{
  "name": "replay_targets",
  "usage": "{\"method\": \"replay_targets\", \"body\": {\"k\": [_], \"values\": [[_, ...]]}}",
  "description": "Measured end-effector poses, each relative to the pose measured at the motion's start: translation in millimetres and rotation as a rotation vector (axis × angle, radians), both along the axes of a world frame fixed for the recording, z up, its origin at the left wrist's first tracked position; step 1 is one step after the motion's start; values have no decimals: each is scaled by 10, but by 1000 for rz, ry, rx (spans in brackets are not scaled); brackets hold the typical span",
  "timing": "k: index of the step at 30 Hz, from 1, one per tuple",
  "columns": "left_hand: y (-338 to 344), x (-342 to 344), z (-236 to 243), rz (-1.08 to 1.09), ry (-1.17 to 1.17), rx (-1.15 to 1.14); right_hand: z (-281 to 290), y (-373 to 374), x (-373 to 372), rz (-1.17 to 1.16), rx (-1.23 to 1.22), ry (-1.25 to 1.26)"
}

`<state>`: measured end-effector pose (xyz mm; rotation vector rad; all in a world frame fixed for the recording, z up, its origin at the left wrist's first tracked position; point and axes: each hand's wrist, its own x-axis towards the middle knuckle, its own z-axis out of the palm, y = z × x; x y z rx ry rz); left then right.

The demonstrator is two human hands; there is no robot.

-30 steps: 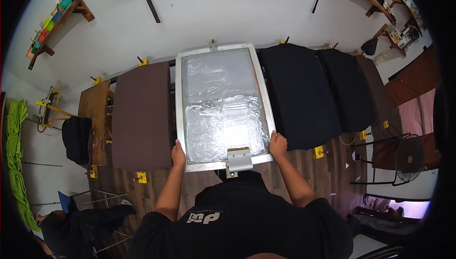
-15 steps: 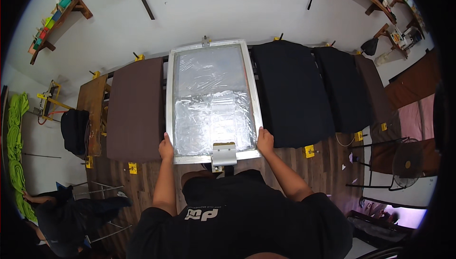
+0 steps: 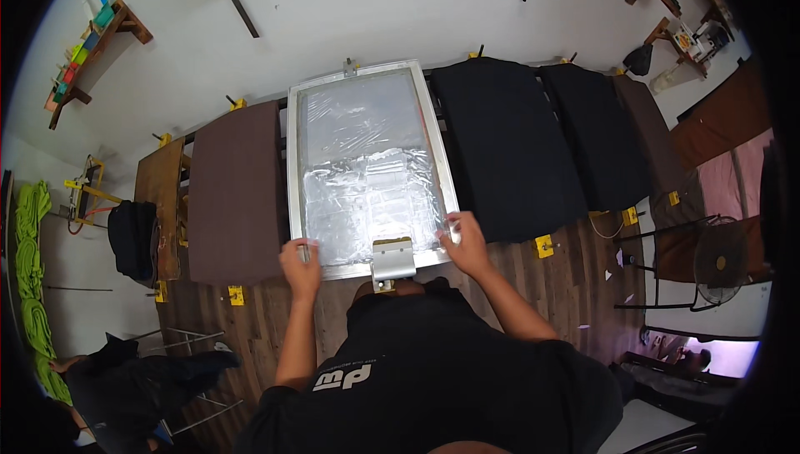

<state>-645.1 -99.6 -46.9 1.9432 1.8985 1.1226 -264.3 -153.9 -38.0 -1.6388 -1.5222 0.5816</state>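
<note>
A silkscreen frame with a pale metal rim lies in front of me, its mesh covered by shiny, wrinkled clear film. A silver clamp-like bracket sits on its near rail. My left hand is at the near left corner, fingers bent and apart at the rim. At the near right corner is my right hand, with thumb and forefinger spread over the rail. Neither hand wraps the frame; light contact is hard to judge.
Boards with brown cloth and black cloth flank the frame. A fan stands right. Another person is at lower left near green cloth. Shelves hang on the wall.
Both hands have loosened from the frame's side rails and moved inward over its near corners. The frame looks unmoved on the boards; the whole view has tilted slightly.
</note>
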Motion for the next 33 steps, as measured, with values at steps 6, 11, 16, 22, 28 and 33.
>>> {"method": "replay_targets", "body": {"k": [6, 11, 16, 22, 28, 33], "values": [[-214, 630, 337, -659, 207, -193, 242, -47, -560, 689, 122, -420], [-277, 918, 256, -723, 414, -208, -139, 97, -885, 675, -29, -597], [-89, 1168, 121, -652, 535, -284, -141, 319, -1047, 541, -42, -648], [414, 1270, 225, -648, 590, -291, 117, 805, -980, 534, -139, -570], [939, 1298, 389, -582, 570, -536, 229, 1492, -927, 710, -393, -584], [1259, 1370, 637, -562, 527, -491, 443, 1822, -824, 667, -300, -633]]}}
